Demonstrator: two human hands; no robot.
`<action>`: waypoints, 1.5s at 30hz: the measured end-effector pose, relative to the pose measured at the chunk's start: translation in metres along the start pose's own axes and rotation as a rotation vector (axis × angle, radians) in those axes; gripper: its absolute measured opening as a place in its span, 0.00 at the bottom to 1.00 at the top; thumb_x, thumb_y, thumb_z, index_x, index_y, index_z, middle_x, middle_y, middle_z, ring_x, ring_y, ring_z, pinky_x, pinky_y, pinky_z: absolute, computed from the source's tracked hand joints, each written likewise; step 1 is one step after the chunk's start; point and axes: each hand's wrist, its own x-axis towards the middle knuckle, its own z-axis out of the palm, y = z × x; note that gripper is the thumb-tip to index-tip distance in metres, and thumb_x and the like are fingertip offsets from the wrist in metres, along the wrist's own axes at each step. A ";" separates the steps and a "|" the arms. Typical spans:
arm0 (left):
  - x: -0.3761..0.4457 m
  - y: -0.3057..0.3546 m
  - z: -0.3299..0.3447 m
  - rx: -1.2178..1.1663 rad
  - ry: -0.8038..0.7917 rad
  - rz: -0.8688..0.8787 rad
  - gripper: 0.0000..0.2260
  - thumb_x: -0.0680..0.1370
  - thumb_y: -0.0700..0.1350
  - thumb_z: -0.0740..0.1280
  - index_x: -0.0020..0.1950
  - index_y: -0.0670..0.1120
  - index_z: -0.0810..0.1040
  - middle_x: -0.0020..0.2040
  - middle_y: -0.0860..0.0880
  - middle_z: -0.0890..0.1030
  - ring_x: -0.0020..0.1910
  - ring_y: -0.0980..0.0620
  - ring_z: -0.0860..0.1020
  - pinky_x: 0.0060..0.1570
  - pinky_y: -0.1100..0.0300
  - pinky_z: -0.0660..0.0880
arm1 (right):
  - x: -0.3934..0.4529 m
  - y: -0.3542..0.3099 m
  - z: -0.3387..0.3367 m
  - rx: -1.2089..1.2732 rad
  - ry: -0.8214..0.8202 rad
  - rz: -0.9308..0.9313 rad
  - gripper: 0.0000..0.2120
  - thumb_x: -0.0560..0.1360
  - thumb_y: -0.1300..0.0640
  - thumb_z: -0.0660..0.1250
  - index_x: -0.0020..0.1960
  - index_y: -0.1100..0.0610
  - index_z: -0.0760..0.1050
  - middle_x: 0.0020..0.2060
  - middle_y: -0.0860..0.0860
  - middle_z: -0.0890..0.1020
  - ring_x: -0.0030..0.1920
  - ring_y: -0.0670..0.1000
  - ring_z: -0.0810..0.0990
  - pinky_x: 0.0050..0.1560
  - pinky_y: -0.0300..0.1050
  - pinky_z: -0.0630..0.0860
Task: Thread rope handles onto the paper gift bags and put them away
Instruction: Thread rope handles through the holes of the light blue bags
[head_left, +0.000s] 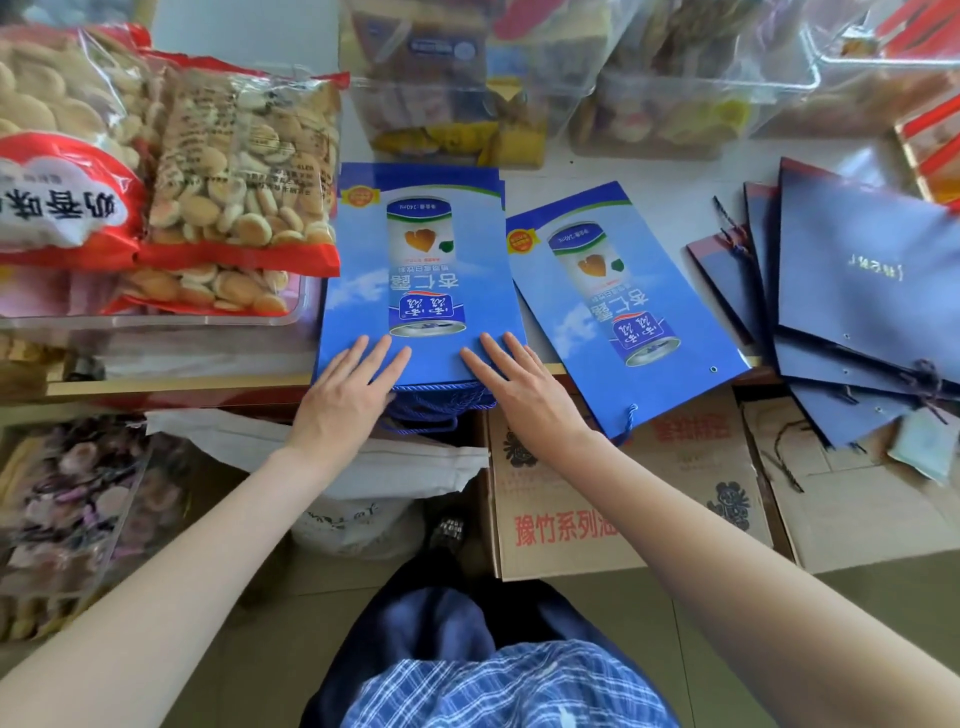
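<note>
A stack of flat blue paper gift bags (421, 270) printed with a can lies on the counter, its near edge at the counter's front. Blue rope handles (441, 408) hang from that edge over the side. My left hand (353, 384) rests flat on the stack's near left corner with straight fingers. My right hand (519, 379) lies flat on the near right corner. A second blue bag (623, 306) lies askew to the right, with an eyelet near its corner and a short blue rope end (631, 418) dangling.
Dark navy gift bags (857, 312) fan out at the right, some with dark cords. Red packs of biscuits (234, 182) crowd the left. Clear bins of snacks (519, 78) line the back. Cardboard boxes (597, 499) and a white sack (363, 467) stand under the counter.
</note>
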 end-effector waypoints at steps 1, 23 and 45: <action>0.000 -0.004 0.002 0.012 -0.005 0.011 0.28 0.64 0.35 0.78 0.63 0.39 0.76 0.60 0.37 0.78 0.57 0.34 0.77 0.53 0.41 0.75 | 0.001 0.001 -0.001 0.007 0.018 -0.008 0.32 0.78 0.69 0.55 0.77 0.56 0.47 0.76 0.59 0.52 0.75 0.62 0.50 0.74 0.53 0.48; 0.026 0.027 -0.036 -0.103 -0.036 0.004 0.25 0.74 0.50 0.55 0.65 0.38 0.72 0.65 0.37 0.73 0.63 0.37 0.73 0.63 0.41 0.66 | -0.021 0.042 0.002 0.206 0.077 0.279 0.36 0.79 0.53 0.58 0.77 0.57 0.38 0.77 0.53 0.48 0.76 0.54 0.45 0.75 0.53 0.45; 0.107 0.215 -0.016 -0.098 -0.063 0.422 0.17 0.57 0.38 0.78 0.43 0.41 0.79 0.39 0.47 0.80 0.36 0.46 0.79 0.32 0.60 0.73 | -0.126 0.125 0.009 1.789 0.106 0.712 0.11 0.74 0.67 0.66 0.56 0.64 0.76 0.38 0.55 0.80 0.31 0.48 0.78 0.31 0.35 0.72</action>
